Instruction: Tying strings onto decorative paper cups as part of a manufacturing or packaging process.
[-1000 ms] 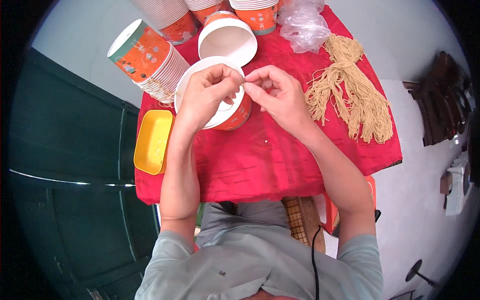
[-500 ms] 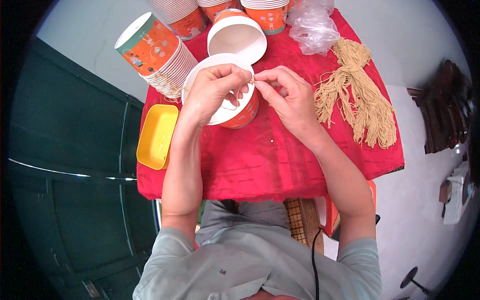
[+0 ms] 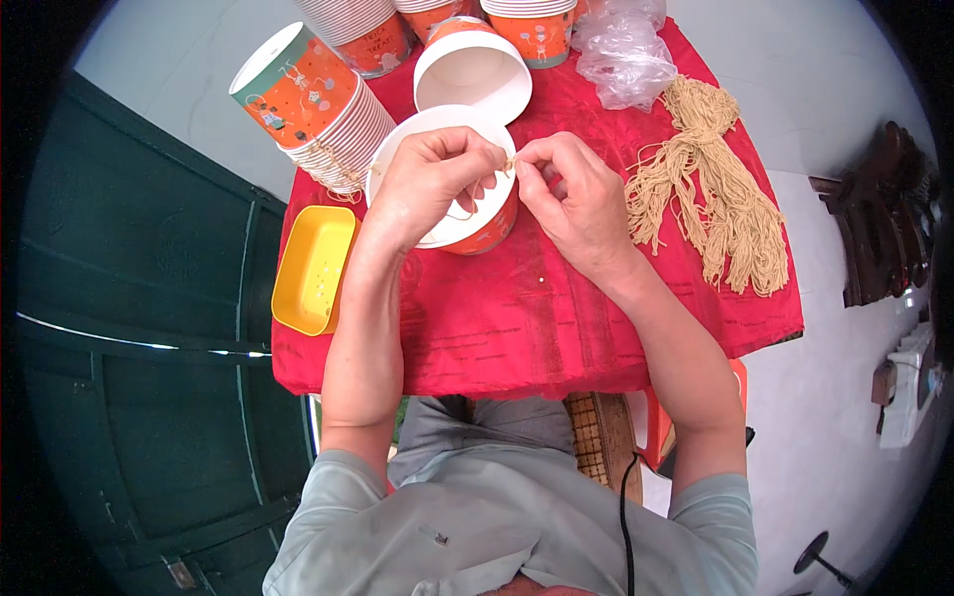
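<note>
Left hand, right hand close (pinching yarn).

Desk: red cloth cover, creased, darker marks toward the near edge. Yellow tray at left edge, nearer the near-left corner. Beyond it, same edge, tall stack of orange buckets. Left of centre, an orange-and-white bucket; just behind, a second bucket, white mouth facing the near edge. More nested stacks along far edge. Clear plastic bag toward far-right corner. Tan yarn bundle along right edge.
</note>
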Tool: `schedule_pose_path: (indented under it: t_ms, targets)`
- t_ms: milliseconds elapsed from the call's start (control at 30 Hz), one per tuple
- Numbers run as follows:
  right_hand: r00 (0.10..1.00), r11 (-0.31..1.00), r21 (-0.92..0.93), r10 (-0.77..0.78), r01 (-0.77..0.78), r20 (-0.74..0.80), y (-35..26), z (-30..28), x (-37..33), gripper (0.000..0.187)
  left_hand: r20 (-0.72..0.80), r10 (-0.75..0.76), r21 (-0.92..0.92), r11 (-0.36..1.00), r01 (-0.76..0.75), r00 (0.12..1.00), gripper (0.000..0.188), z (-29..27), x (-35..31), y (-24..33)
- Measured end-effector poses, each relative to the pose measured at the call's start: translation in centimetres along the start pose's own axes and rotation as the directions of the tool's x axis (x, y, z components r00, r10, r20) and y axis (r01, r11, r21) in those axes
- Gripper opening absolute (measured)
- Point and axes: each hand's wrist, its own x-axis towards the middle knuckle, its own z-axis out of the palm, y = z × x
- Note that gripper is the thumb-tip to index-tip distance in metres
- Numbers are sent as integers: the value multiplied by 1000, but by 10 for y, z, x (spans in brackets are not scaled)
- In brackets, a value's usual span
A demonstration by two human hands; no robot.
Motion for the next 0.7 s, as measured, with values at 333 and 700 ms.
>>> schedule_pose_path:
  t_ms: [333, 700]
  targets:
    - [996, 988, 125, 88, -87, -4, -1, 0, 0, 14, 133, 14, -33, 999, -10, 991, 18, -4, -1, -2]
    - [999, 999, 38, 28, -29, 15, -5, -2, 0, 11, 86, -56, -90, 994, 64, 995, 20, -5, 0, 0]
